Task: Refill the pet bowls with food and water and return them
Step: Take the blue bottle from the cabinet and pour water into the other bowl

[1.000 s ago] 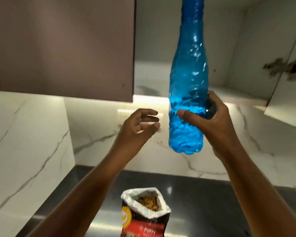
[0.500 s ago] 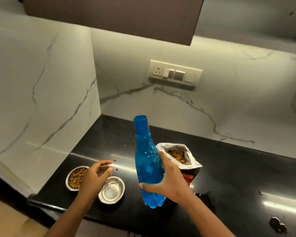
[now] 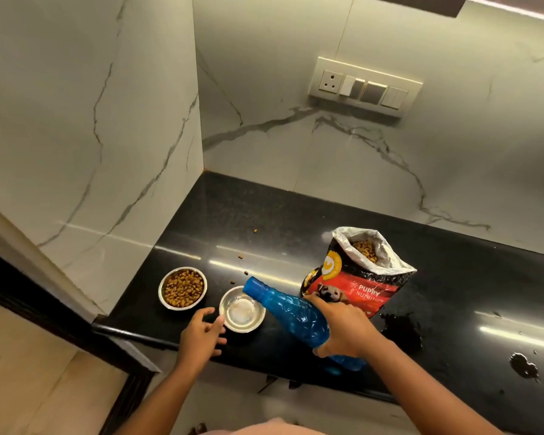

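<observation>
Two bowls: set side by side near the front edge of the black counter (image 3: 296, 221), by the corner wall.
Water bowl (image 3: 242, 313): a steel bowl placed nearer the edge; a pale patch is seen at its bottom, and whether water lies in it cannot be told.
Food bowl (image 3: 182, 288): filled with brown kibble, just to the left; that half of the refill is judged done.
Blue bottle (image 3: 291, 313): tipped so its uncapped mouth is held over the water bowl's far rim, evidently for pouring.
Right hand (image 3: 347, 329): fingers are wrapped tight around the bottle's lower body, so the tilt can be controlled.
Left hand (image 3: 201, 335): fingers are loosely spread, tips just beside the water bowl's near rim, probably to steady it; nothing is gripped.
Kibble bag (image 3: 358, 277): left open and upright behind the bottle; stray pieces are scattered on the counter.
Change: half a second ago the bottle was held upright; it is now tilted toward the bowl, and the left hand is lowered.
</observation>
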`<state>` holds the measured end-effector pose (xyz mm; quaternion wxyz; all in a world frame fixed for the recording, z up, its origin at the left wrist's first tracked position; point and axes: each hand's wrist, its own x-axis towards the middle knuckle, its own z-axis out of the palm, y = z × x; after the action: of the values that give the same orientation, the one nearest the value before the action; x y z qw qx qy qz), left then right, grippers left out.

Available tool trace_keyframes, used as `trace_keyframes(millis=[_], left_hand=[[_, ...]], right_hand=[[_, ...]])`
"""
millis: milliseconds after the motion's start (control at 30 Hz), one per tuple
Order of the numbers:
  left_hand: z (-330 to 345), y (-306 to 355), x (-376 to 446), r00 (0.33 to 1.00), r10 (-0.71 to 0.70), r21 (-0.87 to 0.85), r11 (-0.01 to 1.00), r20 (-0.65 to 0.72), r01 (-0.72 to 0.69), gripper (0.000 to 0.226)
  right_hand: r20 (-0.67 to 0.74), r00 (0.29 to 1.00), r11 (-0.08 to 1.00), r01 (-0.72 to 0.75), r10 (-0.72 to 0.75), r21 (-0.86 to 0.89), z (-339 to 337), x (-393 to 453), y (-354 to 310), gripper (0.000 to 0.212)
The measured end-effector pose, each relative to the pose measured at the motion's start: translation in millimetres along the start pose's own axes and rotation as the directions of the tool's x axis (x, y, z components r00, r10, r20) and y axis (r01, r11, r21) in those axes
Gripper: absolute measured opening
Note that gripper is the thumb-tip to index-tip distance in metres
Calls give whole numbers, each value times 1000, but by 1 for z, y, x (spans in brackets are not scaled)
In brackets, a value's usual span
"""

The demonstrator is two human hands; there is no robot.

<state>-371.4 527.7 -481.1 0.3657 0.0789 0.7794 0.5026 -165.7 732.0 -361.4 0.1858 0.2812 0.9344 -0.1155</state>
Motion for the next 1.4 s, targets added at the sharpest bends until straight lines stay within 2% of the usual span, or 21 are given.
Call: trace_keyframes(millis=[233, 733, 1400], left_hand=[[0, 1, 14, 995, 26, 120, 992, 94, -37, 23], [-3, 0, 25, 985, 48, 24, 998, 163, -53, 25], [-2, -2, 23, 985, 43, -13, 999, 167, -41, 24]], right_hand=[[91, 994, 994, -58, 67, -89, 9, 3, 2, 116], [119, 990, 986, -57, 76, -157, 19, 14, 16, 115], [155, 986, 982, -26, 55, -185, 22, 13, 19, 111]])
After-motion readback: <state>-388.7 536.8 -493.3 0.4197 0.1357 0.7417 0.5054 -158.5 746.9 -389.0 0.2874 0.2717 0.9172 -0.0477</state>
